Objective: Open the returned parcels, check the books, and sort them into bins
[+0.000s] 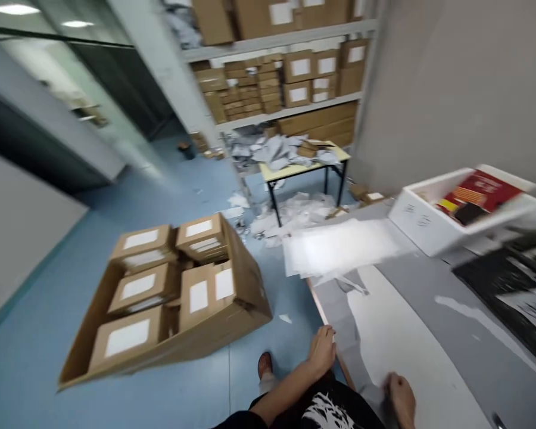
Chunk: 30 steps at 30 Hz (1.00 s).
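My left hand point(322, 350) is at the near edge of the grey-topped table point(411, 286), its fingers curled together; what they hold, if anything, does not show. Lower right, my right hand point(401, 394) is over the tabletop beside a large pale sheet point(393, 316). Its fingers look bent but are smeared by motion. Farther along the table lies a stack of thin white sheets point(339, 244), partly over the table's corner, with torn scraps at its near side.
A large open carton point(254, 280) full of labelled boxes stands on the blue floor at left. A white foam box point(420, 226) with a red packet is on the table. Behind are a small paper-littered table point(290, 173), scattered wrapping point(290, 214) and shelves point(290, 111) of cartons.
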Tool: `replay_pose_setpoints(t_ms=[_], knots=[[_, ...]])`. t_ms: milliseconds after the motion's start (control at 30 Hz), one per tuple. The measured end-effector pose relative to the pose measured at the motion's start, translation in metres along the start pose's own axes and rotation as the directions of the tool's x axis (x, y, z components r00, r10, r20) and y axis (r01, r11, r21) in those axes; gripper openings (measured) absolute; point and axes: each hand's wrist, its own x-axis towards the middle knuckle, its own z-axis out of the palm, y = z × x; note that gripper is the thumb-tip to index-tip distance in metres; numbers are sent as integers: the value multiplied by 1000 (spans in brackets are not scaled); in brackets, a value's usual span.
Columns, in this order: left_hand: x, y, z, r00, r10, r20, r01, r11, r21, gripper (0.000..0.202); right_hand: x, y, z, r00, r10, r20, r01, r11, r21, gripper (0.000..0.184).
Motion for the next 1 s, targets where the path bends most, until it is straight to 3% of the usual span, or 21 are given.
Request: replay_pose_setpoints(t_ms=[67, 133, 267, 333, 433, 533, 633, 767, 867, 1000], knots=[[-10, -25, -31, 985, -69, -160, 57, 996, -74, 41, 3, -33, 13, 993, -115, -5, 115, 993, 0, 33], [-25, -56, -65, 938, -158, -310, 119, 983, -142, 40, -7, -87, 35, 954, -299, 11, 299, 954, 5, 32], [-71, -134, -134, 782, -333, -528, 237, 941, -243, 38, -67, -218, 101, 782, -617, 89, 608, 787, 106, 34], [-101, -177, -168, 694, -412, -590, 293, 911, -291, 36, -107, -273, 141, 714, -682, 160, 655, 731, 191, 36], [-144, -243, -220, 559, -524, -642, 356, 851, -385, 33, -158, -331, 206, 626, -730, 274, 654, 683, 325, 37], [-170, -304, -275, 472, -590, -655, 373, 807, -458, 33, -188, -376, 269, 593, -718, 364, 609, 696, 380, 41], [-167, -357, -332, 450, -616, -646, 364, 787, -497, 36, -195, -426, 322, 630, -668, 395, 605, 742, 289, 45], [-124, -409, -396, 473, -643, -602, 346, 764, -544, 41, -186, -498, 379, 664, -642, 384, 616, 761, 205, 47], [-81, -433, -429, 505, -660, -556, 333, 744, -580, 46, -176, -540, 417, 680, -622, 389, 616, 772, 157, 53], [-36, -457, -457, 517, -685, -513, 313, 709, -631, 52, -165, -576, 463, 683, -610, 401, 621, 774, 120, 69]])
